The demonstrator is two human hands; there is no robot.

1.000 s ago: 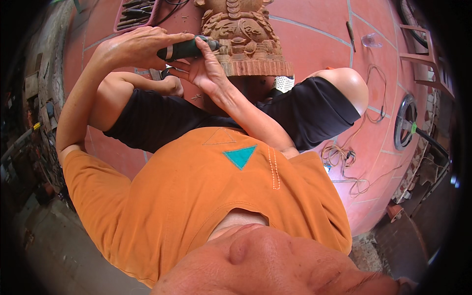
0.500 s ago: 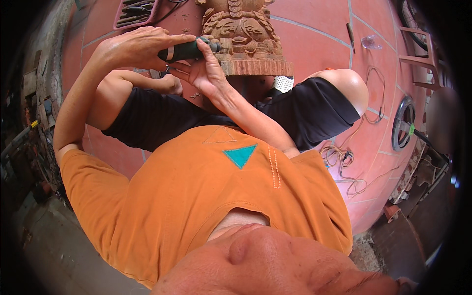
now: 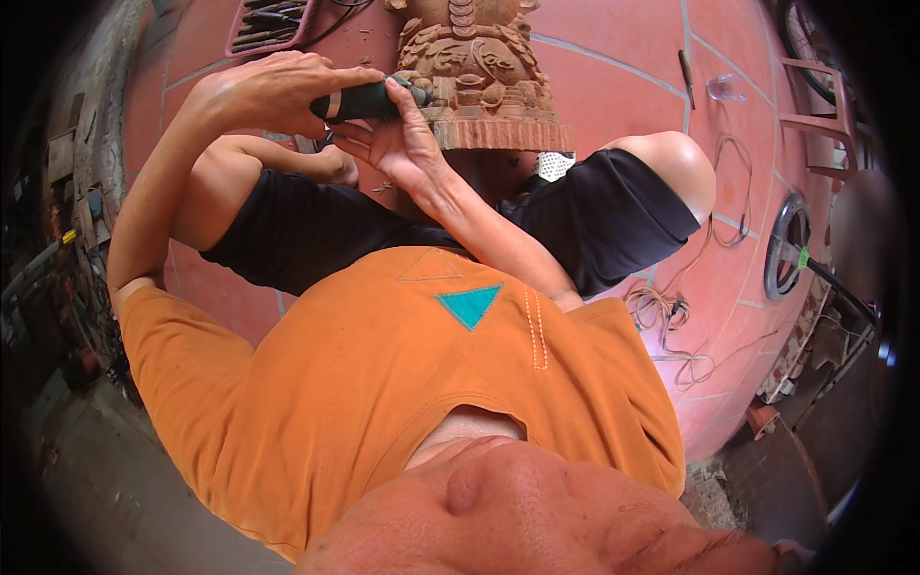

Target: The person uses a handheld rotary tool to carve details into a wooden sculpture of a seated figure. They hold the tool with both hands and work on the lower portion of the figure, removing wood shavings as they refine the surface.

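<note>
Pointing rightward to the wooden carving [image 3: 487, 91], the power tool [image 3: 364, 101] lies crosswise; the left hand [image 3: 264, 91] curls fingers round its rear, the nearer right hand [image 3: 410, 153] holds its front by thumb, other fingers spread.

On the red tiled floor [image 3: 609, 103], a clear cup [image 3: 726, 88] sits upper right, near a reddish chair [image 3: 819, 125]; a dark ring-shaped wheel [image 3: 772, 259] is at right.

A dark green power tool [image 3: 362, 103] at eleven o'clock pointed toward three, nose beside the brown wood carving [image 3: 484, 91] at twelve.
</note>
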